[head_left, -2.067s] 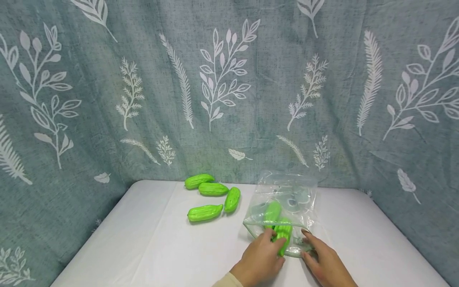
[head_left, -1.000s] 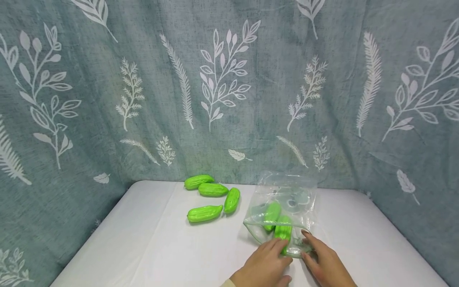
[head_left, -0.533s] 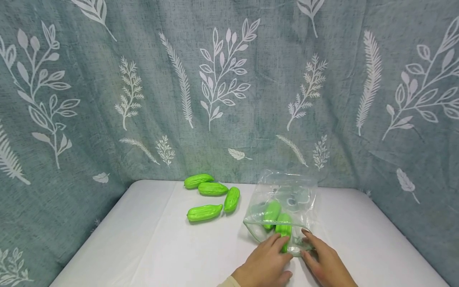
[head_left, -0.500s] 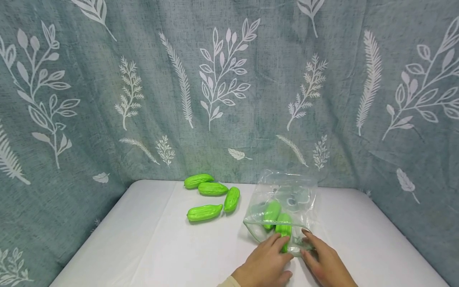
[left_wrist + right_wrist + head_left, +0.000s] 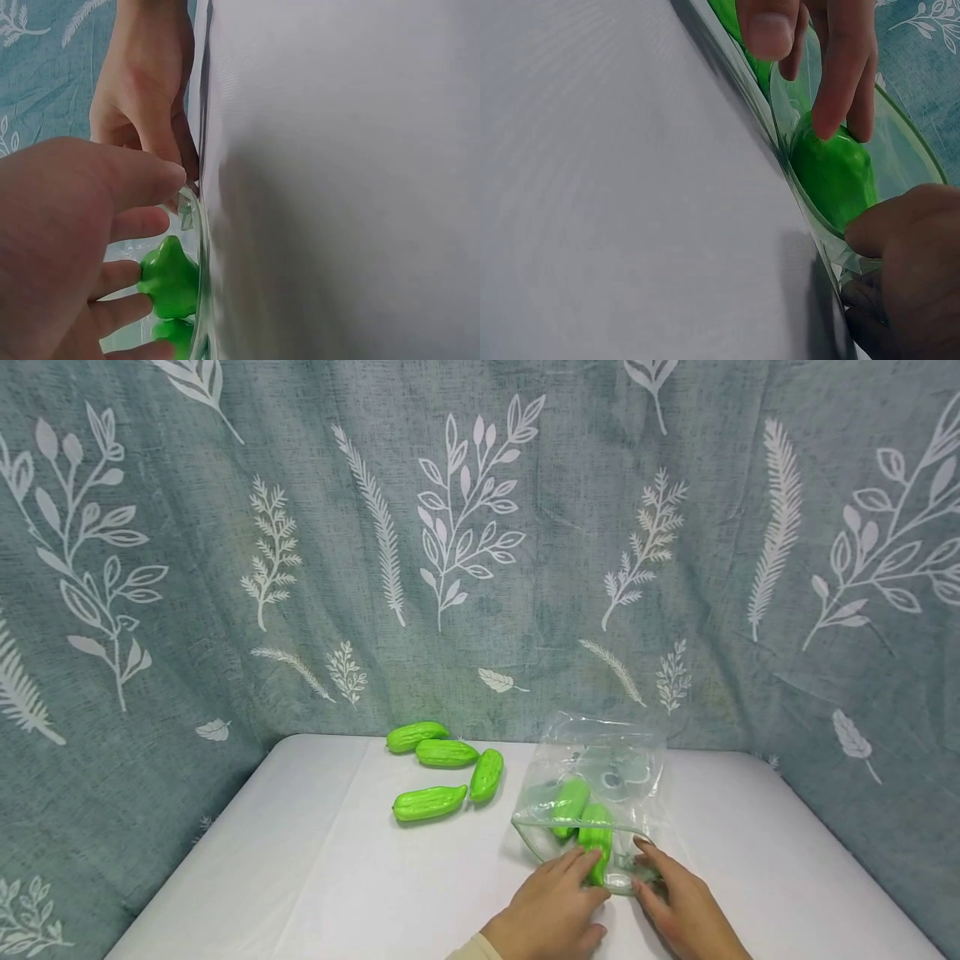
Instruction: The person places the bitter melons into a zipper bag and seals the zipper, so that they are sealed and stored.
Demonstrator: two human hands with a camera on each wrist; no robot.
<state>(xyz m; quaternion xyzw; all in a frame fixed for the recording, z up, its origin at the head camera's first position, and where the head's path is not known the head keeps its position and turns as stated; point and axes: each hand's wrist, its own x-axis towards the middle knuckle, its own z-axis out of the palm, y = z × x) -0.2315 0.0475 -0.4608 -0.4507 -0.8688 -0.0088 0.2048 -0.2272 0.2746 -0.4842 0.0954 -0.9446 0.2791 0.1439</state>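
L grip is wide: fingers extended over the near end of the front green gourd, touching it, not wrapped round it; thumb's off it. R grip is narrow, pinching the clear bag by the R side of its rim. Front gourd lies just inside the bag mouth, near end abt level w/ the lower lip. Rear gourd sits deeper in, a bit to the L; can't tell if the 2 touch.

Step in hand looks like easing the front gourd further in. Best done w/ straight fingertips on its near end, pushing along the bag's length & slightly R, b/c the rear gourd sits ahead on the L. R pinch should stay firm, rim lifted a touch, so the lower lip doesn't fold under or the bag skid on the worktop. When backing out, L fingers should stay flat so they don't snag the upper rim.

4 more, the loose gourds, lie on the worktop L of the bag, well apart from both hands; no need to bother w/ them during this push.
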